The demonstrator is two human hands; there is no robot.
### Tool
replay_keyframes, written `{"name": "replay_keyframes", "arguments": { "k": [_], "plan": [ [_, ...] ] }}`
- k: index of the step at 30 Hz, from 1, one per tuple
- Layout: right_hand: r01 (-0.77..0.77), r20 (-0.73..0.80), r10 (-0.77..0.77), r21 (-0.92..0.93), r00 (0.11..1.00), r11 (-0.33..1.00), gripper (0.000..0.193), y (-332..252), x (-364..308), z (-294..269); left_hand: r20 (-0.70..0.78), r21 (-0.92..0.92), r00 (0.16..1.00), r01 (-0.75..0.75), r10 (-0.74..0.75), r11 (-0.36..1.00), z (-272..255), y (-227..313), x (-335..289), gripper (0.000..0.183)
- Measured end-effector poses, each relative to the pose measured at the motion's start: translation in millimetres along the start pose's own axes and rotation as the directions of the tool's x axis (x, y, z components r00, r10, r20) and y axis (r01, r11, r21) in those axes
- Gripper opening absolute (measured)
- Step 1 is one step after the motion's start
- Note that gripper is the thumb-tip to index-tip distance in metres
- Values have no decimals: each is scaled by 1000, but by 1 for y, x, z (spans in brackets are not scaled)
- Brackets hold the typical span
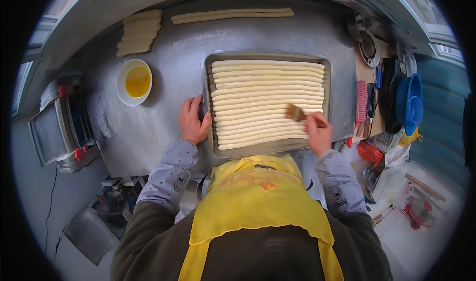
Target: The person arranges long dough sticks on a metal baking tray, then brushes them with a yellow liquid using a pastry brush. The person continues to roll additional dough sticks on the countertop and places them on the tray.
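Dough strips [267,92] in tray [205,83] on worktop [173,48] apparently being brushed; brush [297,114] pinched by right hand [318,135]. Left hand [193,122] set at tray edge, grip can't be told. Lengthwise strokes seem called for.

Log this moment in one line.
Right hand: holding brush over dough strips in tray | Left hand: at tray's left edge | Bowl of yellow liquid: left of tray
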State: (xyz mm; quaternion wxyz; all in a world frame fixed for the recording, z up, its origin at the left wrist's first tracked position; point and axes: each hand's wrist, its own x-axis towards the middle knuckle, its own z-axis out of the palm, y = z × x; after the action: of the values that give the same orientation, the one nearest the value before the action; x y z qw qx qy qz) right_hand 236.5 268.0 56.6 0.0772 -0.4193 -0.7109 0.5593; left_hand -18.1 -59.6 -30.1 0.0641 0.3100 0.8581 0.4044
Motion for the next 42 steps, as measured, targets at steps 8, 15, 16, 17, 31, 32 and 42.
{"name": "replay_keyframes", "arguments": {
  "k": [8, 15, 16, 17, 31, 32, 42],
  "plan": [
    [308, 369, -229, -170, 901, 936, 6, -45, -37, 107, -2, 5, 999, -40, 40, 999, 1, -1, 3, 57],
    [-135, 348, 89, 112, 933, 984, 11, -19, -21, 66, -11, 8, 999, -39, 39, 999, 1, -1, 1, 58],
    [-177, 214, 156, 83, 964, 981, 12, -12, -22, 27, -19, 0, 999, -51, 51, 999, 1, -1, 1, 58],
    [-171, 19, 172, -49, 985, 984, 18, -7, -25, -8, -15, 14, 999, -45, 45, 999, 1, -1, 0, 58],
    [174, 681, -189, 91, 708, 981, 14, -58, -8, 164, 9, 37, 1000, -16, 15, 999, 0, 1, 1, 60],
    [113, 636, -118, 50, 763, 992, 15, -68, 15, 157, 8, 42, 1000, -7, 6, 999, 0, 0, 1, 59],
    [422, 617, -314, -31, 721, 906, 11, -90, 21, 158, 7, -37, 1000, 31, -30, 999, 5, -2, -1, 61]
  ]
}}
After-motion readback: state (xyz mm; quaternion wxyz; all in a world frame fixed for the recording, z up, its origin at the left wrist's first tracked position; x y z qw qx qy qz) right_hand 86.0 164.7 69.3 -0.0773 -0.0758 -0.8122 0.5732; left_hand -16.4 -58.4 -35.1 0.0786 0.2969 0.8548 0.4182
